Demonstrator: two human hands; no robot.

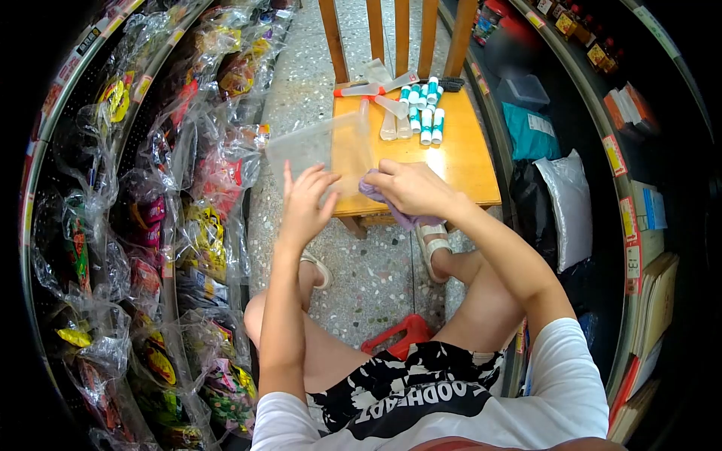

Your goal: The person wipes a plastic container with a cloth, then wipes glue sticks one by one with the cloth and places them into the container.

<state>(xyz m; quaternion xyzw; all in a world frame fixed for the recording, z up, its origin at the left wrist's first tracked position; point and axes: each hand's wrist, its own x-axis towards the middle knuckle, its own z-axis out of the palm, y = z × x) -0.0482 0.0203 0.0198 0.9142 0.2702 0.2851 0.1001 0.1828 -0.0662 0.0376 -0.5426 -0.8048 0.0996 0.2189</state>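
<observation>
My left hand (pixel 307 199) is at the near left side of a clear, frosted plastic box (pixel 320 146), its fingers spread along the wall and steadying it. The box is tilted over the left edge of a wooden chair seat (pixel 462 169). In my right hand (pixel 410 188) is a bunched purple cloth (pixel 374 188), close to the box's right side. Behind the box, several white and teal glue sticks (pixel 426 126) stand and lie on the seat. Beside them lie several translucent bottles (pixel 389 125), some with orange-red caps, and a black-bristled brush (pixel 451 84).
Shelves of plastic-wrapped snack packets (pixel 207 240) line the left side. On the right shelves are a teal packet (pixel 530 131), a silvery-white bag (pixel 568 203) and a clear tub (pixel 524 92). A red plastic stool (pixel 410 327) is beneath me on the speckled floor (pixel 353 301).
</observation>
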